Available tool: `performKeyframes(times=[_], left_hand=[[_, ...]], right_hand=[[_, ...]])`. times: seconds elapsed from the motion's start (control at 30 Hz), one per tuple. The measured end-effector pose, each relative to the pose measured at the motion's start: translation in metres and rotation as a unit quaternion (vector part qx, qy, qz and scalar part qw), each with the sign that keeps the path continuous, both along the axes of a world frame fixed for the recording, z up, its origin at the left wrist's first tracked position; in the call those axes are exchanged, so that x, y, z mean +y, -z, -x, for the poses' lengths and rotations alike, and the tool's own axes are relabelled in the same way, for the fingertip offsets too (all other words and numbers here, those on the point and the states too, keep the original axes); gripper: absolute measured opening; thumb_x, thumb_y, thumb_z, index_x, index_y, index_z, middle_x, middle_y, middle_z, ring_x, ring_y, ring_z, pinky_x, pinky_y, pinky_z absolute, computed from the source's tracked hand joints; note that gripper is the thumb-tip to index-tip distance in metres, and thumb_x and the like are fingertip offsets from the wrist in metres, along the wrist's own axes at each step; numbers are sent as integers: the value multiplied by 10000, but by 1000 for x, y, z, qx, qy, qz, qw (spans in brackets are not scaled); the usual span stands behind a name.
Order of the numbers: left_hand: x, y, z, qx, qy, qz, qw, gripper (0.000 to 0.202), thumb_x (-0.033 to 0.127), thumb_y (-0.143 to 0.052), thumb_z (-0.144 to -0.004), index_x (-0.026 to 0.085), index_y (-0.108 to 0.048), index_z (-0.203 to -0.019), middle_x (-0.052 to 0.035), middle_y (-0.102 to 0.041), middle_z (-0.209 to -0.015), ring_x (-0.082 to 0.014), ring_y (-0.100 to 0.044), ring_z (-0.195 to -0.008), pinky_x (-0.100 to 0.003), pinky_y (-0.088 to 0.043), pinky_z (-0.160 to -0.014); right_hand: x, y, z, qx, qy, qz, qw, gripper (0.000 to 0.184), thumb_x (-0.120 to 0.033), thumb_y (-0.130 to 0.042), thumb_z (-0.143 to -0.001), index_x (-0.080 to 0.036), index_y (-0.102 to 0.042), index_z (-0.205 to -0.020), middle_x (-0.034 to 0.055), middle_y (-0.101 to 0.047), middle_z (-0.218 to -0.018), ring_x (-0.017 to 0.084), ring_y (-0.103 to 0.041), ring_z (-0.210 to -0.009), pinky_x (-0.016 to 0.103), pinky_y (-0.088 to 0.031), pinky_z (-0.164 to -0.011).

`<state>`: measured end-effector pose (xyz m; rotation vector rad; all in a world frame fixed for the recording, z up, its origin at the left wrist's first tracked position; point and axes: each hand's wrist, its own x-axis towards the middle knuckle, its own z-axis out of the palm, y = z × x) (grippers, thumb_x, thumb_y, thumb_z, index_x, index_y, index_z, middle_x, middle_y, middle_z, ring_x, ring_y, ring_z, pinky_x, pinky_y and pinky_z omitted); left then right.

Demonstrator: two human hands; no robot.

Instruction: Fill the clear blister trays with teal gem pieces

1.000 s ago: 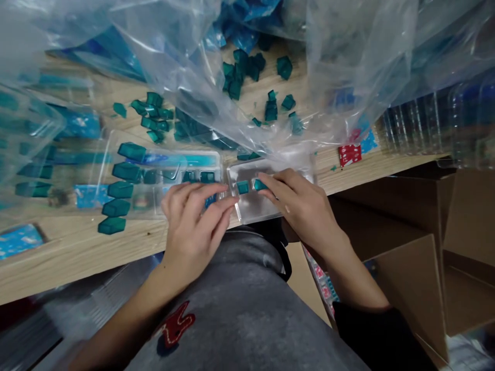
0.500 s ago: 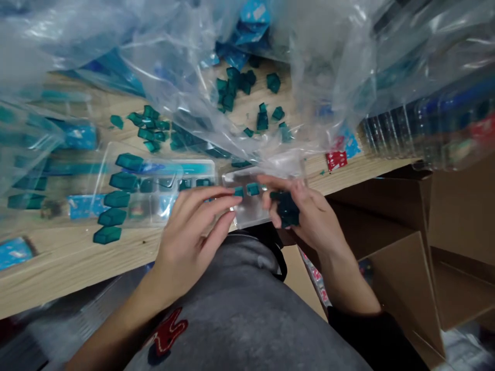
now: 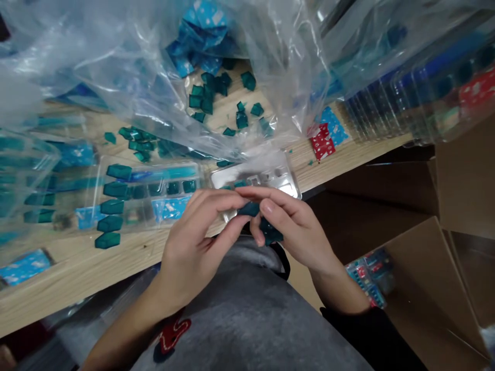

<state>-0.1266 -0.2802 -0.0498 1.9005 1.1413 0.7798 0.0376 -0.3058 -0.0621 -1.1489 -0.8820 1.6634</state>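
My left hand [image 3: 195, 239] and my right hand [image 3: 296, 229] meet just in front of the wooden table edge, above my lap. My right hand is closed around several small teal plastic pieces [image 3: 270, 234]. Between the fingertips of both hands sits one more teal piece [image 3: 249, 208], pinched by my left thumb and fingers. Just behind the hands lies a clear plastic blister tray [image 3: 270, 178] with small teal pieces in its pockets. To its left is another clear tray [image 3: 170, 185] holding teal pieces, with a column of larger teal pieces [image 3: 112, 206] beside it.
Large clear plastic bags [image 3: 154, 77] cover the back of the wooden table [image 3: 127, 252]. Loose teal pieces [image 3: 209, 95] and blue printed cards [image 3: 201, 36] lie under them. Red and blue cards [image 3: 325, 136] sit at the right. Open cardboard boxes [image 3: 417, 268] stand below right, one with packaged items [image 3: 369, 275].
My right hand left the clear tray and drew back toward me with a handful of teal pieces. My left hand came over to meet it and now pinches one piece.
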Motion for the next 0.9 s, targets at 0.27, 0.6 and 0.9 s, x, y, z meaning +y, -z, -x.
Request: performKeyframes(times=[0.27,0.6,0.9], left_hand=[[-6,-5,0,-76,-73,66,992,89,253,-649,-917,258,-607,-995,39,-667,-894,-114,-682,-852,-251,-593,-766],[-4,-1,7,-37,33,-77,996,277,184,-685,-887,239,-583,-1138,-5,-664,-1029,-135,-642,-983,-281,-543,-833],[2,1,6,19,47,-141,989,56,220,-609,-941,218,-554,-932,7,-629,-907,-114,-620,-847,-264,-535,-747]], right_hand=[[-10,-4,5,-171,99,-138,971,264,-242,-726,-854,-291,-731,-1113,-23,-726,-905,113,-659,-783,263,-568,-766],[-13,-2,2,-143,68,-107,982,263,-276,-742,-838,-311,-757,-1098,-7,-752,-962,132,-687,-825,262,-581,-763],[-13,5,7,67,62,2,996,223,-341,-731,-848,-331,-773,-1067,-67,-567,-552,49,-491,-465,182,-469,-494]])
